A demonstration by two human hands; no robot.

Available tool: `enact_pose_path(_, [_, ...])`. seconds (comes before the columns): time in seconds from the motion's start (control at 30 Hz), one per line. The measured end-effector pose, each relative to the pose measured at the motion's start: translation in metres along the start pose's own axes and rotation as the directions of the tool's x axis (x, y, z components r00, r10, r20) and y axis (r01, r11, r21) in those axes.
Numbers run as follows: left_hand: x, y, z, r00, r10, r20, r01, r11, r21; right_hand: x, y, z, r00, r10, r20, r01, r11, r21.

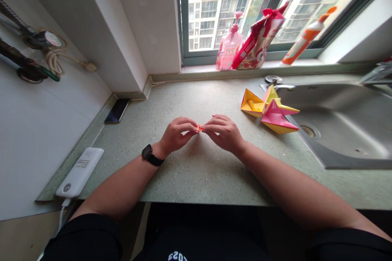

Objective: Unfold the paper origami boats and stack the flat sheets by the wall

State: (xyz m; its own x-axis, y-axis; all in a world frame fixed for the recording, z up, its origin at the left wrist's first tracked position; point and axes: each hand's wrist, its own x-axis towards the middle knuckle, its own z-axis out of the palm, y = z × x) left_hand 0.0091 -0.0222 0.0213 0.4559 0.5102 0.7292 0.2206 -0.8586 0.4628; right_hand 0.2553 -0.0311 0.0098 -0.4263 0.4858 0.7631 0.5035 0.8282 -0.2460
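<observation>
A small folded piece of orange paper (200, 127) is pinched at the middle of the counter, and most of it is hidden by fingers. My left hand (180, 132), with a black watch on its wrist, closes thumb and fingers on its left side. From the right, my right hand (223, 132) grips the other side the same way, fingertips nearly meeting the left ones. Beyond my right hand, folded paper boats (278, 116) in yellow, orange and pink sit beside the sink.
The speckled counter (196, 175) has a steel sink (346, 126) at right. A phone (117, 111) and a cabled white power bank (80, 172) lie left. On the windowsill stand a pink pump bottle (229, 47), a red bag (259, 43) and an orange-white bottle (303, 43).
</observation>
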Motion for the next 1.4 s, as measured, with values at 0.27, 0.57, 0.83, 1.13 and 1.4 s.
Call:
enact_pose_path(0.27, [0.002,0.004,0.000,1.000,0.009,-0.011,-0.009,1.000,-0.014,0.001,-0.003,-0.001,1.000,-0.006,0.005,0.006,0.999,-0.044])
enact_pose_path(0.57, [0.002,0.005,0.000,0.999,-0.040,-0.012,0.039,0.997,-0.073,0.000,-0.001,0.000,1.000,-0.008,0.012,0.008,1.000,-0.010])
enact_pose_path(0.83, [0.005,0.009,-0.004,0.990,-0.143,-0.018,0.139,0.981,-0.133,0.001,-0.004,-0.003,0.998,0.063,0.007,-0.064,0.998,0.029])
enact_pose_path(1.13, [0.003,-0.002,-0.004,0.930,-0.349,-0.116,0.309,0.912,-0.271,0.005,-0.005,-0.005,0.980,0.137,-0.144,-0.124,0.987,0.097])
enact_pose_path(1.4, [0.002,-0.018,-0.001,0.835,-0.518,-0.186,0.374,0.782,-0.499,0.006,0.000,-0.009,0.904,0.362,-0.225,-0.326,0.928,0.182])
